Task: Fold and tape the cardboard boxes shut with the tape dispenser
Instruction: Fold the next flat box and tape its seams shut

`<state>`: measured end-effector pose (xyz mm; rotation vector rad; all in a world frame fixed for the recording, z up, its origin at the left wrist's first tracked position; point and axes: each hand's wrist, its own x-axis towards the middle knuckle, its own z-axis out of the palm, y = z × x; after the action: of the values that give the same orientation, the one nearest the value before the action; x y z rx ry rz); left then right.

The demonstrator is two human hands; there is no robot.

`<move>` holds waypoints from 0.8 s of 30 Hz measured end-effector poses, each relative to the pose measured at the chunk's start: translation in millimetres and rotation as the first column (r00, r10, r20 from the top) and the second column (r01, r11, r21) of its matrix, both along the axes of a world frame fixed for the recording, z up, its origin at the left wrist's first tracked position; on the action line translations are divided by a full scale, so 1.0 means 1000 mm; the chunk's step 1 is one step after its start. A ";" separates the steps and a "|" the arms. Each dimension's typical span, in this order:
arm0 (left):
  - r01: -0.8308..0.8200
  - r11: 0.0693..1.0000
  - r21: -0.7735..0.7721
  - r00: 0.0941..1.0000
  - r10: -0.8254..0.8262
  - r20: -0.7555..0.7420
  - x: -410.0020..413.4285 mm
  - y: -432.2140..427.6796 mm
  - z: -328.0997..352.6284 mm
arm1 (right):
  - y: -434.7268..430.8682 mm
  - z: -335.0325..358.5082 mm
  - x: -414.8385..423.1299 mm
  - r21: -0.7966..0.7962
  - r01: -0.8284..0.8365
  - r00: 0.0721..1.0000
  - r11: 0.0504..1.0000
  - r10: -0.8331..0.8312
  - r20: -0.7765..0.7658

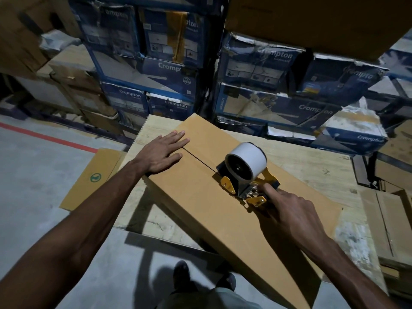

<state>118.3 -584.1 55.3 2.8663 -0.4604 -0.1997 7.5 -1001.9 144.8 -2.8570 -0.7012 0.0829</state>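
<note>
Dark shoes [181,272] stand on the grey floor [33,175] at the bottom of the view, just in front of a pale wooden desk [312,161]. A long brown cardboard box [196,201] lies slantwise on the desk with its top flaps folded down. Its centre seam [196,156] shows as a dark line. The left grip [163,153] lies flat on the far end of the box, fingers straight, across that seam. The right grip [292,210] is curled round the handle of a yellow tape dispenser [245,192], index finger stretched forward along its frame. The dispenser stands on the box top over the seam, about midway along, carrying a whitish tape roll [247,162]. A flattened carton [89,179] lies on the floor left of the desk. Blue Crompton boxes [278,108] are stacked behind.
</note>
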 end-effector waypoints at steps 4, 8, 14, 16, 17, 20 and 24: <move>-0.007 1.000 0.024 1.000 0.007 -0.001 0.001 0.000 -0.001 | -0.022 -0.002 -0.010 -0.056 0.023 1.000 0.998 -0.022 0.005; 0.005 0.998 0.061 1.000 -0.006 0.012 -0.001 -0.001 -0.001 | -0.030 -0.005 -0.016 -0.067 0.028 0.999 0.997 -0.026 0.021; 0.105 0.975 0.195 0.994 -0.111 0.019 -0.013 -0.026 0.002 | -0.028 -0.011 -0.017 -0.115 0.068 0.998 0.991 -0.066 0.018; 0.196 0.959 0.203 0.980 -0.199 -0.003 -0.026 -0.056 0.000 | -0.028 -0.011 -0.017 -0.117 0.074 0.997 0.990 -0.073 0.012; 0.235 0.952 0.194 0.971 -0.238 -0.007 -0.035 -0.075 -0.001 | -0.028 -0.010 -0.016 -0.121 0.072 0.997 0.990 -0.070 0.016; 0.299 0.946 0.126 0.954 -0.300 -0.013 -0.060 -0.123 -0.003 | -0.028 -0.009 -0.016 -0.131 0.062 0.998 0.989 -0.058 0.033; 0.221 0.973 0.062 0.975 -0.221 0.002 -0.067 -0.135 -0.004 | -0.029 -0.008 -0.018 -0.125 0.056 0.997 0.991 -0.050 0.051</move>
<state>51.4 -718.9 51.0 2.8722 -0.7896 -0.2433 -10.9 -1031.4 137.0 -3.0054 -0.6508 0.0534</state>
